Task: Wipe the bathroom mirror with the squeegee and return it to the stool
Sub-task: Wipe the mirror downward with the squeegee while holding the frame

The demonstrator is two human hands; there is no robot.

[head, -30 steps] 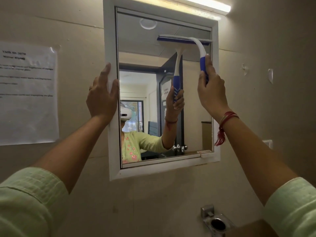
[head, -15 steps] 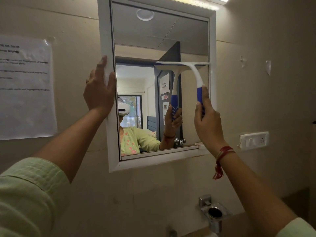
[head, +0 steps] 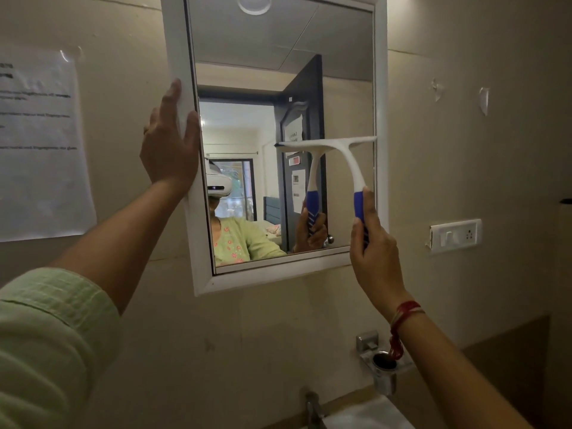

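A white-framed mirror (head: 381, 88) hangs on the beige wall. My right hand (head: 373, 243) grips the blue handle of a white squeegee (head: 349, 153), whose blade lies flat against the glass on the right half, about mid-height. My left hand (head: 168, 140) is spread flat against the mirror's left frame edge, fingers up. The glass reflects the squeegee, my hand and a dark door. The stool is out of view.
A printed paper sheet (head: 40, 144) is taped to the wall at left. A switch and socket plate (head: 455, 235) sits right of the mirror. Below are a metal holder (head: 382, 363), a tap (head: 314, 407) and a white basin rim (head: 368, 416).
My right hand has pulled the squeegee down the right side of the glass, from near the top edge to mid-height. My left hand stays on the left frame edge.
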